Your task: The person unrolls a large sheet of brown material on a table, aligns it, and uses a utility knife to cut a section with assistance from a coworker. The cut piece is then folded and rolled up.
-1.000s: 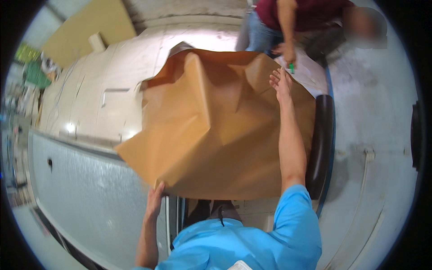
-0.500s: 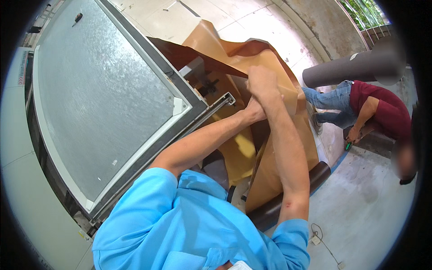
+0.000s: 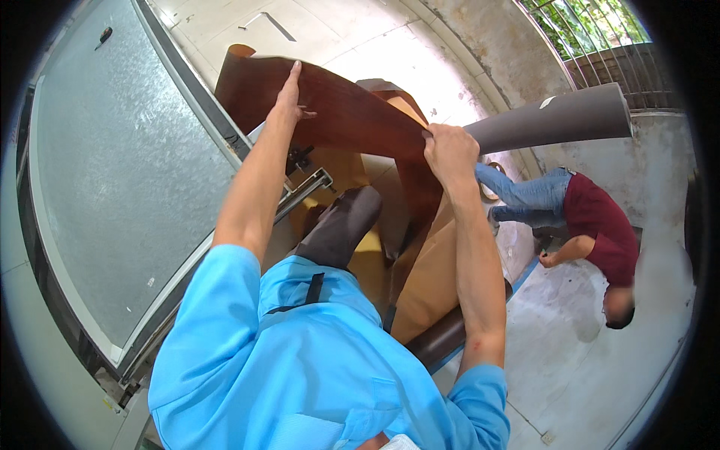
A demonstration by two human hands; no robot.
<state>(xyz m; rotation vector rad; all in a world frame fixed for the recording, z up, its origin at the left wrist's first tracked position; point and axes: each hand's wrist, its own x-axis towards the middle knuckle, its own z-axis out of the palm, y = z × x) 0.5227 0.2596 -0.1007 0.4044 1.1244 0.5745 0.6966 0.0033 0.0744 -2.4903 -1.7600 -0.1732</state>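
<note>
Pale tiled floor [image 3: 352,34] up top, scuffed concrete wall [image 3: 487,45] behind it, and a barred window [image 3: 592,37] with greenery at upper right. Just the head view to go on, so: big brown sheet [image 3: 345,105] is up in front of the wearer, between the metal-topped table [image 3: 127,165] on the left and a fat grey roll [image 3: 555,124] on the right. Dark reddish face shows along the top, tan face lower down. Right hand [image 3: 452,154] has its fingers curled tight around the sheet's upper edge. Left hand [image 3: 285,97] is against the sheet near its top edge with fingers stretched out; can't really tell if it's pinching anything. Dark brown roll [image 3: 435,336] lies just beside the right forearm. Off to the right a co-worker [image 3: 600,217] in a maroon top and jeans is bent right over. Small dark tool [image 3: 105,34] sits on the table's far end.
</note>
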